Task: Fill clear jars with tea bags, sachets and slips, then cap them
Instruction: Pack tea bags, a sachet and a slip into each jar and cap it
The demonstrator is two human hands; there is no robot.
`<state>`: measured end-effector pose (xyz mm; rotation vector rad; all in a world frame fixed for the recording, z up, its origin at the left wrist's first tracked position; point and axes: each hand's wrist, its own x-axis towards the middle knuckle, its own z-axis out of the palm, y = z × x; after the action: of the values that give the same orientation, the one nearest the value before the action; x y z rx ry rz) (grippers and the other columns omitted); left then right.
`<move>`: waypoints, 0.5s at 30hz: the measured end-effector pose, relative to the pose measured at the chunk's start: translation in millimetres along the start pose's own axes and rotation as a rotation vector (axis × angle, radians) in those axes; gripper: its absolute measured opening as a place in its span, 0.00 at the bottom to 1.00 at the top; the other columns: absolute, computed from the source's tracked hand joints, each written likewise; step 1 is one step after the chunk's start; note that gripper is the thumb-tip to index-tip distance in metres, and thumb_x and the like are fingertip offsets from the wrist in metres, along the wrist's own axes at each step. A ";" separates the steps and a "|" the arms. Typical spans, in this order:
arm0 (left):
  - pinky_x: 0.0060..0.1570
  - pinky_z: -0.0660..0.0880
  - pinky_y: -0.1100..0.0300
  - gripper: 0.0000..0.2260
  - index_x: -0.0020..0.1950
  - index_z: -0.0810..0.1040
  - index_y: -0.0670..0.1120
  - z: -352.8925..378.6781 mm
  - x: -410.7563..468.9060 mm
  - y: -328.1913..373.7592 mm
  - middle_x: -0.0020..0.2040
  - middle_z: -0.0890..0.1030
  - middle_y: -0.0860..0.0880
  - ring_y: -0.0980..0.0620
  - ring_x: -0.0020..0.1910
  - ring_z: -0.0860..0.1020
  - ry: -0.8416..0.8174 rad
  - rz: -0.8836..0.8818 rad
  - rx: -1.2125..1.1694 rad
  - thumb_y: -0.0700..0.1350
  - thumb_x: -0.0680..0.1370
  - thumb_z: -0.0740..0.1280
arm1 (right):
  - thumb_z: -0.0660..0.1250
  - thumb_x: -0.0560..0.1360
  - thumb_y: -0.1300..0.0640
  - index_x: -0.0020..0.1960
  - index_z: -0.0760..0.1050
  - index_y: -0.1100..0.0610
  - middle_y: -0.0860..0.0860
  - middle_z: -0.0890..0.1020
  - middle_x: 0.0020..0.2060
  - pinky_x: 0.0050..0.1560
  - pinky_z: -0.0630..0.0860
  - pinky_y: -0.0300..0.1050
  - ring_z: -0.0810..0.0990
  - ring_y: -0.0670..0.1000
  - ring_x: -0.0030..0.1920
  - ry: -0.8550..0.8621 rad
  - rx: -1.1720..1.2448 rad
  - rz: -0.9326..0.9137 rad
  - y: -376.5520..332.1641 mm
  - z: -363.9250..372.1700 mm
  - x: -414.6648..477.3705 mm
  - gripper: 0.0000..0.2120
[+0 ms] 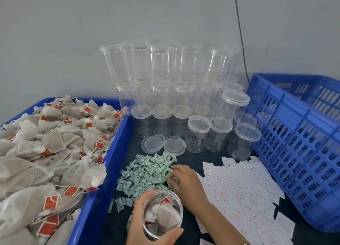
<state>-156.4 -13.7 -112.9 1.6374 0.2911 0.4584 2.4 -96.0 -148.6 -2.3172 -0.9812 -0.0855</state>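
Observation:
My left hand (145,224) grips an open clear jar (162,212) near the bottom centre; several tea bags with red tags lie inside it. My right hand (185,182) reaches over the jar to the pile of small green-printed sachets (147,171), its fingers curled down on the pile's right edge. Whether it pinches a sachet is hidden. White slips with red print (242,191) lie spread out to the right. Two loose clear lids (163,143) rest behind the sachets.
A blue tray (103,174) heaped with tea bags (51,152) fills the left. Several capped empty clear jars (174,90) are stacked against the wall. A blue slatted crate (301,145) stands at the right. A black cable (240,33) hangs down the wall.

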 end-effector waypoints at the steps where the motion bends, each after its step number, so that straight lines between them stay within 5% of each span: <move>1: 0.44 0.75 0.69 0.43 0.62 0.72 0.36 -0.4 0.5 -0.9 0.54 0.80 0.40 0.47 0.53 0.81 -0.009 -0.015 -0.011 0.37 0.48 0.81 | 0.68 0.79 0.57 0.53 0.81 0.57 0.47 0.79 0.62 0.60 0.60 0.34 0.73 0.46 0.66 0.007 0.051 0.041 -3.7 -6.4 0.6 0.06; 3: 0.44 0.75 0.70 0.44 0.63 0.72 0.37 -1.3 -0.2 -2.4 0.55 0.81 0.41 0.49 0.52 0.81 -0.002 -0.018 0.005 0.37 0.48 0.82 | 0.68 0.79 0.58 0.50 0.79 0.54 0.46 0.83 0.54 0.58 0.71 0.36 0.80 0.45 0.56 0.016 0.253 0.143 -15.0 -23.8 0.0 0.02; 6: 0.45 0.75 0.70 0.47 0.63 0.73 0.41 2.0 -4.1 -2.7 0.55 0.81 0.44 0.55 0.51 0.81 0.000 0.000 -0.004 0.42 0.45 0.84 | 0.69 0.78 0.61 0.48 0.78 0.47 0.47 0.84 0.42 0.48 0.79 0.41 0.84 0.46 0.43 0.079 0.596 0.177 -37.4 -55.9 -11.3 0.08; 9: 0.45 0.76 0.70 0.44 0.61 0.73 0.45 3.9 -7.0 -5.5 0.53 0.82 0.48 0.58 0.52 0.81 0.039 0.012 -0.017 0.47 0.47 0.82 | 0.69 0.78 0.57 0.50 0.80 0.42 0.43 0.84 0.46 0.50 0.78 0.37 0.83 0.46 0.48 -0.047 0.677 0.048 -63.7 -80.0 -33.2 0.09; 13: 0.56 0.73 0.68 0.34 0.58 0.74 0.55 0.6 -4.0 -10.3 0.54 0.81 0.58 0.67 0.53 0.77 0.057 -0.027 -0.029 0.28 0.60 0.79 | 0.67 0.80 0.50 0.58 0.80 0.47 0.36 0.79 0.55 0.60 0.70 0.30 0.76 0.37 0.58 -0.231 0.431 -0.110 -75.9 -75.5 -56.8 0.09; 15: 0.50 0.72 0.75 0.33 0.54 0.77 0.59 -0.7 -4.0 -11.3 0.51 0.81 0.64 0.69 0.50 0.78 0.093 -0.004 0.008 0.26 0.61 0.77 | 0.66 0.78 0.41 0.62 0.78 0.41 0.30 0.74 0.63 0.67 0.66 0.36 0.71 0.33 0.65 -0.240 0.445 -0.069 -69.2 -73.5 -60.7 0.14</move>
<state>-159.4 -13.5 -124.6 1.6259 0.3662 0.5312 -75.3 -138.4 -70.8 -1.9111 -1.0719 0.3563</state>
